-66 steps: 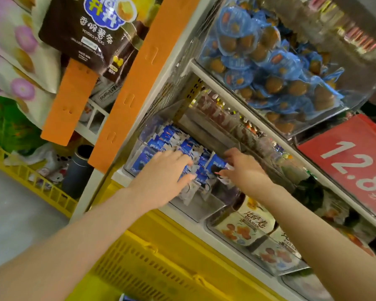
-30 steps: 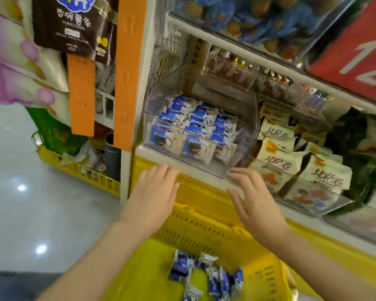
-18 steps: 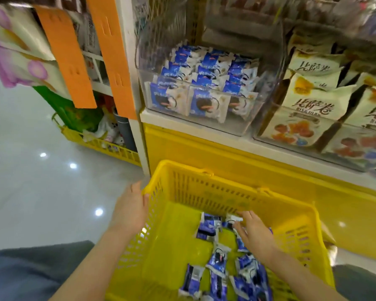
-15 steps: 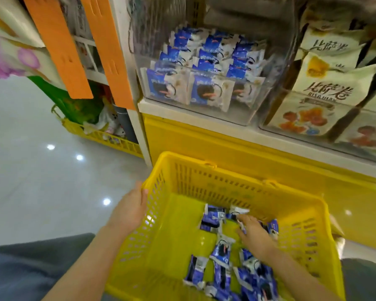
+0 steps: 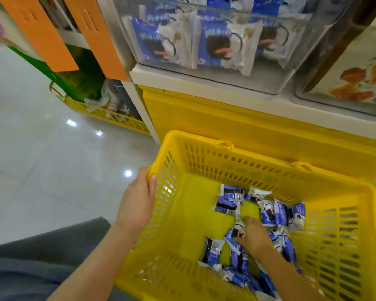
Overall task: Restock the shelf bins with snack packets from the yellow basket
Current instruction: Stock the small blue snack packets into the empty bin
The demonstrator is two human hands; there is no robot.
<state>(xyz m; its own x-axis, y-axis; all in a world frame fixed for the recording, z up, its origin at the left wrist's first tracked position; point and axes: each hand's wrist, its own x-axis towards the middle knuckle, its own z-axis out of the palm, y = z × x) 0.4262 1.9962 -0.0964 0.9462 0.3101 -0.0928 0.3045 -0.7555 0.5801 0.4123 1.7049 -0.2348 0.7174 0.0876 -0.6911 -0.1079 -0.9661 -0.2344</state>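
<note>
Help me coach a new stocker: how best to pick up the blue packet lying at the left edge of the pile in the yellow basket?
Probably pinch its left long edge, coming from above on the left. The packet lies flat on the floor of the basket with bare floor on that side, while other packets and the right hand crowd its right.
</note>
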